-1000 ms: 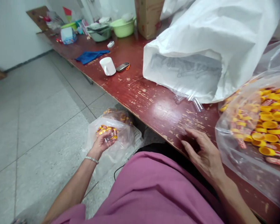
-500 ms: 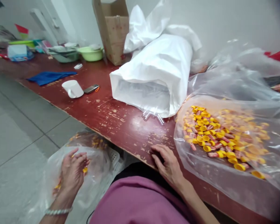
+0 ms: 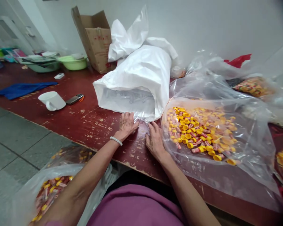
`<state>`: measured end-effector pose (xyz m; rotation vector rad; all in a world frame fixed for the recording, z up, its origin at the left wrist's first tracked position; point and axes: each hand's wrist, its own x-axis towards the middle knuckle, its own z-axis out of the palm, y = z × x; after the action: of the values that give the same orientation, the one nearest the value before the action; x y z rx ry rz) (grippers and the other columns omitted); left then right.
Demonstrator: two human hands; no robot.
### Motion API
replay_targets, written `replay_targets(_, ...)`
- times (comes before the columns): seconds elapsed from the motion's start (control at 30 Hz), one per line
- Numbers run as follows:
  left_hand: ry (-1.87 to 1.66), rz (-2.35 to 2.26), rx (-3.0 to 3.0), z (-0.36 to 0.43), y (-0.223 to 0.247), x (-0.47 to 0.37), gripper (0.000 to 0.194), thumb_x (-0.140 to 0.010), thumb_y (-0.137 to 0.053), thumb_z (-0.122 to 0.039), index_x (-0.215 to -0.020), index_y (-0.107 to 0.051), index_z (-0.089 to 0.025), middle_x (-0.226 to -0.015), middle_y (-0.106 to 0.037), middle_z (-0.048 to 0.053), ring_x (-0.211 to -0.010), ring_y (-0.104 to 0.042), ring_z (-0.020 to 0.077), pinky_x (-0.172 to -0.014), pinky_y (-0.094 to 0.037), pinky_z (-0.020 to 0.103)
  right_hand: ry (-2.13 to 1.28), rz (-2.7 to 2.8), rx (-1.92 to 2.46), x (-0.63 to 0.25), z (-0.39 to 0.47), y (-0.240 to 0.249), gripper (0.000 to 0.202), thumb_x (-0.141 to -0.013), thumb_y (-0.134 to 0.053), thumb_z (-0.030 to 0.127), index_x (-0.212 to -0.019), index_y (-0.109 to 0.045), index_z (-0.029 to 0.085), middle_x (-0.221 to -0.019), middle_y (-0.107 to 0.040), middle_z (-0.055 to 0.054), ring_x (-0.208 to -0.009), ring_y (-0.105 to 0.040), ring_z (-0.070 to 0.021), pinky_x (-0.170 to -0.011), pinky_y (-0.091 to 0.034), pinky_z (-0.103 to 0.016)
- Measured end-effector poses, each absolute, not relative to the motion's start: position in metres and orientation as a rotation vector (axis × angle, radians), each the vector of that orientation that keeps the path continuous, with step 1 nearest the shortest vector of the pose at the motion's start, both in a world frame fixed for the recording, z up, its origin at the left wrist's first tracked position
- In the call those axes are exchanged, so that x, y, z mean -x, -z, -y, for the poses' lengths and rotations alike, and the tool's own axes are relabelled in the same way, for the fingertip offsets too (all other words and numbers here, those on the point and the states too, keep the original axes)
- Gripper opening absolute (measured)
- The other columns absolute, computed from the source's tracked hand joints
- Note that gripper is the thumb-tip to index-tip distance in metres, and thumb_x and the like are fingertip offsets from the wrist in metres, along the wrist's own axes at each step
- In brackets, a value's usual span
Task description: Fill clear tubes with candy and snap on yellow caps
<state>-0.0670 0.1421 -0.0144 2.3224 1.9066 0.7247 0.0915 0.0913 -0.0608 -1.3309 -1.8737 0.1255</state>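
Note:
On the red table, several clear plastic tubes [image 3: 143, 118] lie at the mouth of a white woven bag [image 3: 145, 67]. More clear pieces show inside the bag's opening. My left hand [image 3: 127, 125], with a beaded bracelet on its wrist, rests at the left of the tubes, fingers loosely bent and touching their ends. From the right, my right hand [image 3: 154, 139] reaches to the same tubes, thumb and fingers apart. Beside it is a clear plastic bag [image 3: 247, 157] holding many yellow caps [image 3: 185, 127] with red-patterned tubes.
A white mug [image 3: 52, 101], a small dark device [image 3: 74, 99] and a blue cloth [image 3: 23, 89] lie on the left. A cardboard box [image 3: 97, 47] and green basins [image 3: 74, 63] stand behind. Below the table edge, another plastic bag [image 3: 72, 169] holds similar pieces.
My left hand has come up from the lower plastic bag to the tubes on the table. My right hand has moved forward from the table's edge to them. The view has turned right.

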Motion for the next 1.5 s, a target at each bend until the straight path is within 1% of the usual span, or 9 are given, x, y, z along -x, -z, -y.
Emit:
replay_targets(0.3, -0.498, -1.958, -2.167, -0.158, 0.017, 0.070, 0.022, -0.080, -0.055, -0.030, -0.092, -0.054, -0.011, -0.092, -0.058, 0.016, -0.092, -0.053, 0.0297, -0.079, -0.037, 0.040, -0.189, 1.821, 1.389, -0.093, -0.123, 0.074, 0.025, -0.080, -0.044, 0.007, -0.090, -0.066, 0.016, -0.102, -0.059, -0.013, -0.096, -0.054, -0.0227, -0.089, -0.045, -0.040)
replay_targets(0.47, -0.553, -1.850, -2.071, -0.135, 0.018, 0.083, 0.018, -0.082, -0.050, -0.036, -0.081, -0.053, -0.018, -0.074, -0.060, 0.005, -0.074, -0.057, 0.0212, -0.067, -0.041, 0.030, -0.241, 1.749, 1.356, -0.093, -0.103, 0.062, 0.029, -0.078, -0.042, 0.007, -0.101, -0.058, 0.014, -0.097, -0.062, -0.012, -0.095, -0.056, -0.0212, -0.088, -0.046, -0.037)
replay_targets(0.73, -1.068, -1.016, -1.453, -0.072, 0.026, 0.090, 0.019, -0.076, -0.064, -0.027, -0.081, -0.048, -0.018, -0.123, -0.059, 0.010, -0.114, -0.054, 0.0217, -0.095, -0.040, 0.032, -0.505, 1.732, 1.216, -0.085, -0.055, 0.028, 0.022, -0.082, -0.049, 0.016, -0.103, -0.057, 0.017, -0.101, -0.063, -0.007, -0.094, -0.060, -0.0177, -0.080, -0.050, -0.031)
replay_targets(0.9, -1.088, -0.919, -1.190, -0.055, 0.025, 0.084, 0.022, -0.076, -0.067, -0.025, -0.086, -0.049, -0.018, -0.107, -0.066, 0.005, -0.096, -0.062, 0.0187, -0.086, -0.046, 0.031, -0.649, 1.564, 1.215, -0.086, -0.042, 0.016, 0.027, -0.081, -0.057, 0.021, -0.108, -0.055, 0.018, -0.104, -0.066, -0.007, -0.085, -0.063, -0.0156, -0.074, -0.052, -0.029)
replay_targets(1.03, -0.982, -0.826, -1.219, -0.048, 0.018, 0.076, 0.032, -0.074, -0.070, -0.023, -0.102, -0.056, -0.019, -0.105, -0.065, 0.004, -0.098, -0.061, 0.0174, -0.088, -0.046, 0.028, -0.836, 1.567, 1.172, -0.085, -0.038, 0.016, 0.027, -0.082, -0.060, 0.025, -0.108, -0.058, 0.019, -0.100, -0.068, -0.005, -0.076, -0.065, -0.0133, -0.070, -0.053, -0.027)
replay_targets(1.17, -0.921, -0.748, -1.135, -0.041, 0.018, 0.064, 0.038, -0.071, -0.073, -0.023, -0.107, -0.060, -0.016, -0.103, -0.066, 0.006, -0.096, -0.062, 0.0186, -0.086, -0.049, 0.029, -0.680, 1.685, 1.167, -0.087, -0.025, 0.010, 0.029, -0.082, -0.058, 0.021, -0.111, -0.059, 0.020, -0.103, -0.068, -0.006, -0.088, -0.066, -0.0159, -0.079, -0.053, -0.030)
replay_targets(1.27, -0.916, -0.756, -1.005, -0.036, 0.023, 0.057, 0.042, -0.069, -0.074, -0.023, -0.108, -0.059, -0.016, -0.095, -0.065, 0.005, -0.076, -0.065, 0.0165, -0.064, -0.055, 0.027, -0.406, 1.780, 1.107, -0.108, -0.013, 0.003, 0.022, -0.085, -0.053, 0.019, -0.107, -0.060, 0.021, -0.107, -0.067, -0.007, -0.099, -0.062, -0.0167, -0.088, -0.050, -0.032)
replay_targets(1.37, -0.912, -0.818, -0.903, -0.032, 0.025, 0.051, 0.045, -0.069, -0.075, -0.026, -0.109, -0.057, -0.017, -0.090, -0.062, 0.004, -0.065, -0.065, 0.0159, -0.047, -0.052, 0.024, -0.181, 1.631, 1.308, -0.150, -0.011, 0.007, 0.016, -0.089, -0.048, 0.020, -0.097, -0.062, 0.021, -0.094, -0.067, -0.005, -0.090, -0.062, -0.0163, -0.082, -0.050, -0.031)
replay_targets(1.5, -0.894, -0.867, -0.843, -0.028, 0.021, 0.039, 0.046, -0.068, -0.076, -0.030, -0.107, -0.055, -0.018, -0.088, -0.061, 0.003, -0.067, -0.066, 0.0170, -0.047, -0.052, 0.024, -0.082, 1.677, 1.695, -0.192, -0.026, 0.027, 0.015, -0.085, -0.049, 0.018, -0.094, -0.062, 0.018, -0.091, -0.064, -0.008, -0.088, -0.059, -0.0200, -0.080, -0.048, -0.034)
